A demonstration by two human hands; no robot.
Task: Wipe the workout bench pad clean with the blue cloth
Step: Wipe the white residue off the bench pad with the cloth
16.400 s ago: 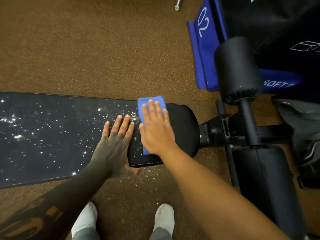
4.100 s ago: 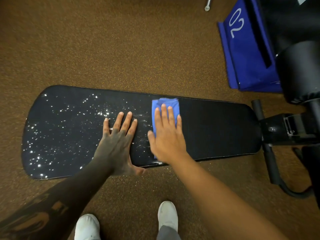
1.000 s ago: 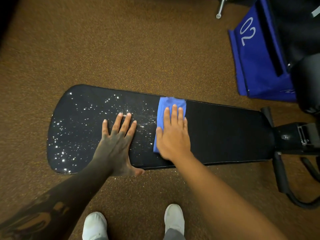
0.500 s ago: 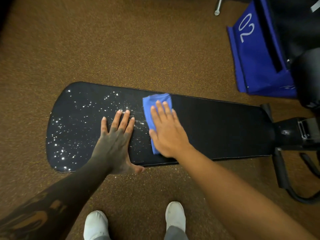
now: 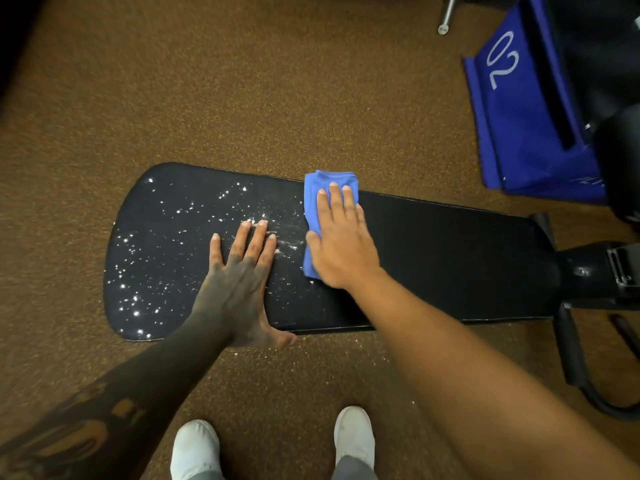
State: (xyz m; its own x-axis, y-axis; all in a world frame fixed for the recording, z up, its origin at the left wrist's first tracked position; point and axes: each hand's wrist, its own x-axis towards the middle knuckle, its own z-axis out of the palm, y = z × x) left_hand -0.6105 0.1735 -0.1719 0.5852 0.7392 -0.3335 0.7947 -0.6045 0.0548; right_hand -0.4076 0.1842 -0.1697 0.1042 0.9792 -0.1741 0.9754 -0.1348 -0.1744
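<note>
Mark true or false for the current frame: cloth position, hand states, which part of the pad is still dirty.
1. The right hand presses the folded blue cloth flat on the long black bench pad. True.
2. The left hand grips the cloth. False: it lies flat and open on the pad, apart from the cloth.
3. White specks cover the pad left of the cloth. True.
4. The pad right of the cloth is heavily speckled. False: it looks clean.
5. The cloth lies at the pad's near edge. False: it reaches the far edge.

Bare forearms, tattooed left forearm (image 5: 86,441), white shoes (image 5: 195,448), grey trouser legs.
</note>
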